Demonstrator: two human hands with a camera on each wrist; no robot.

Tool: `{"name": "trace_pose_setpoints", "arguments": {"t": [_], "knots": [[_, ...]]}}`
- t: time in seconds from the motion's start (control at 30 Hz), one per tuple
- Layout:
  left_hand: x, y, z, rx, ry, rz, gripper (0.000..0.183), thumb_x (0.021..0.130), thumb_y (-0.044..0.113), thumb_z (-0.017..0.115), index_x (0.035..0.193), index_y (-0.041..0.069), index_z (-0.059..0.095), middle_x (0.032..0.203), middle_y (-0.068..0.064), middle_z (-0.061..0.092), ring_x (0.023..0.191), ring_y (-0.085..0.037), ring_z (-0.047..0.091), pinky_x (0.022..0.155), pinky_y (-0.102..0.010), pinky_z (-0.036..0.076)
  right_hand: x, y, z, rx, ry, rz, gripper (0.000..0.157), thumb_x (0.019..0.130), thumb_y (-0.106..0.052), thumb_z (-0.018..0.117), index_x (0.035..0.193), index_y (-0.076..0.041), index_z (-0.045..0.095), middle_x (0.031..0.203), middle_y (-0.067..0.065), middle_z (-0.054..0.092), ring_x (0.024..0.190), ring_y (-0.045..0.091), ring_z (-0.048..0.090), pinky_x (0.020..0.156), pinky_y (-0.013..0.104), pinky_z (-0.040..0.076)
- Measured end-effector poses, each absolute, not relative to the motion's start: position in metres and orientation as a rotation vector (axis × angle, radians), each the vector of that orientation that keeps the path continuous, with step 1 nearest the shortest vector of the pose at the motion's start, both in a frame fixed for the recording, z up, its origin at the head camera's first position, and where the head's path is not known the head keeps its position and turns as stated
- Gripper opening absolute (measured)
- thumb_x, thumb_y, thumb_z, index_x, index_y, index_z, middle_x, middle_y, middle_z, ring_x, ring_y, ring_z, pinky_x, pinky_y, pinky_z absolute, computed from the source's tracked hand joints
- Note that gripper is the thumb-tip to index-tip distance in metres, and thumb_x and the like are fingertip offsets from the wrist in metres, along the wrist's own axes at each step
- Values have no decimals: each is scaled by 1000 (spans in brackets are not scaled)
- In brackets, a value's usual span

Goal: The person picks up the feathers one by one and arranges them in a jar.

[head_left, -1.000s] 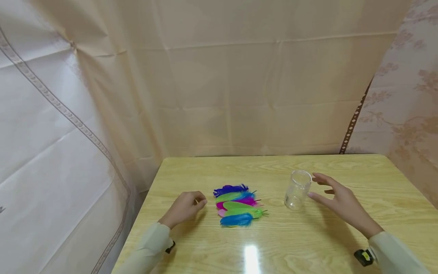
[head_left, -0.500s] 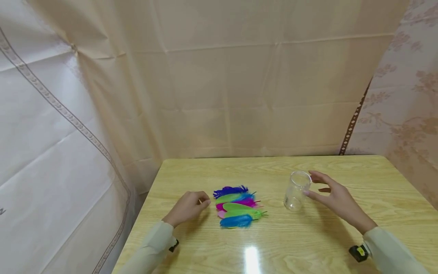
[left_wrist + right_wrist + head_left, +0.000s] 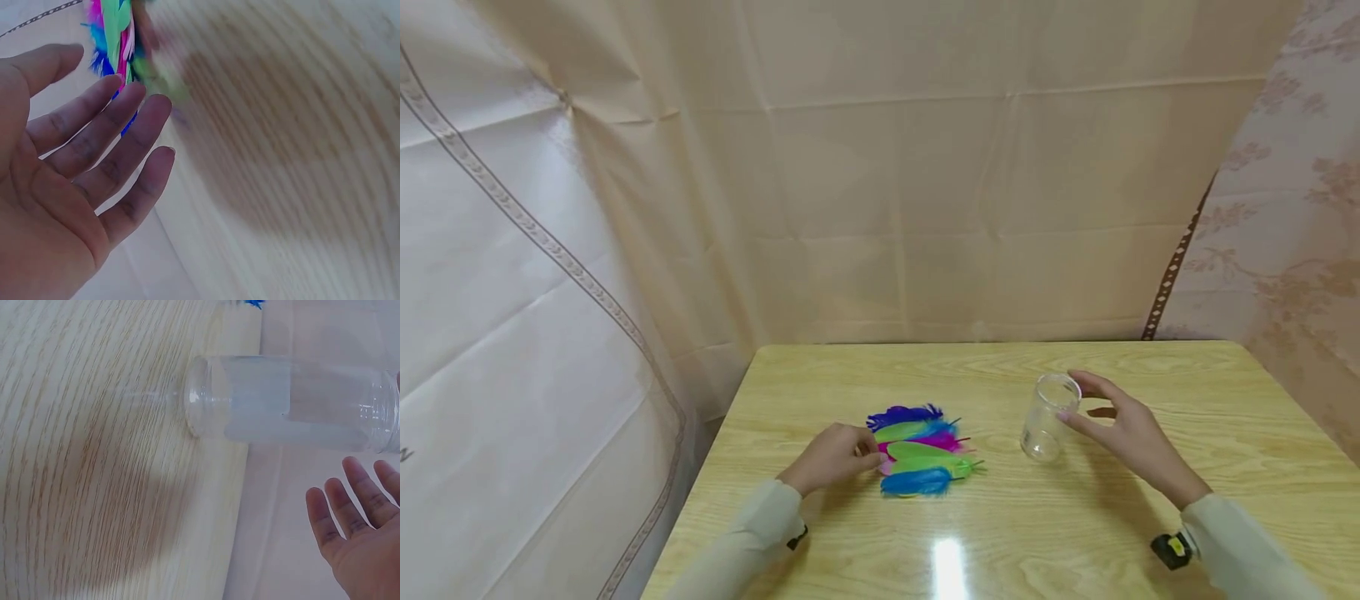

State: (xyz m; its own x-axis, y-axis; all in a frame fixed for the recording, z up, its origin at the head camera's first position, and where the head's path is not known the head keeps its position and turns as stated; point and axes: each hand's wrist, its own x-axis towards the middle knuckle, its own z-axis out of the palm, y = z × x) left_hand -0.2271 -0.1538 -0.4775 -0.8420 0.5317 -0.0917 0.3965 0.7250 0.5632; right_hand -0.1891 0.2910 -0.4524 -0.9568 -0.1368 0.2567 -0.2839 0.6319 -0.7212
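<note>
The left hand (image 3: 833, 458), thumb and fingers apart, is at the left ends of coloured feathers (image 3: 919, 454) on the middle of the counter (image 3: 820, 377), and the right hand (image 3: 1123, 427) spreads about an upright clear jar (image 3: 1045, 423) toward the right edge; whether either touches, I cannot tell. Glare lies on the wood grain, and past the rounded far corners hang creased beige cloth (image 3: 887, 208), whitish cloth (image 3: 497, 333) left and floral cloth (image 3: 1292, 250) right.
</note>
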Motion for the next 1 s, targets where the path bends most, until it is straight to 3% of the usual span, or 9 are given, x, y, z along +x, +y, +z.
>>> {"name": "trace_pose_setpoints", "arguments": {"t": [0.17,0.3,0.5,0.8,1.0], "knots": [[-224,-149,-481,715,2650,780,25,93,40,78,94,15,78,82,12,68,73,-7,59,68,-25,51,-189,289,-452,313,-2705,1281,71,99,-39,71,158,-15,39,144,15,52,121,35,57,86,36,55],[-220,-145,-482,786,2674,703,29,88,43,82,91,15,78,79,13,64,70,-5,56,66,-23,50,-189,287,-450,315,-2708,1323,71,100,-40,69,159,-16,38,151,19,46,118,48,58,81,51,57],[-217,-142,-486,781,2697,642,28,82,43,87,80,21,71,73,14,60,68,-5,53,64,-23,48,-188,286,-450,293,-2702,1336,68,99,-41,69,157,-16,42,152,18,48,118,49,58,79,51,57],[-215,-145,-490,847,2737,681,17,91,18,79,78,19,69,74,14,60,67,-3,53,64,-22,49,-186,286,-450,258,-2703,1347,67,98,-43,70,154,-15,47,152,16,48,118,48,58,76,47,57],[-215,-146,-487,735,2757,737,19,96,28,75,81,20,67,72,13,60,64,-5,53,59,-24,47,-186,286,-449,275,-2703,1346,65,98,-43,70,153,-16,47,149,14,51,117,45,59,76,42,55]]}}
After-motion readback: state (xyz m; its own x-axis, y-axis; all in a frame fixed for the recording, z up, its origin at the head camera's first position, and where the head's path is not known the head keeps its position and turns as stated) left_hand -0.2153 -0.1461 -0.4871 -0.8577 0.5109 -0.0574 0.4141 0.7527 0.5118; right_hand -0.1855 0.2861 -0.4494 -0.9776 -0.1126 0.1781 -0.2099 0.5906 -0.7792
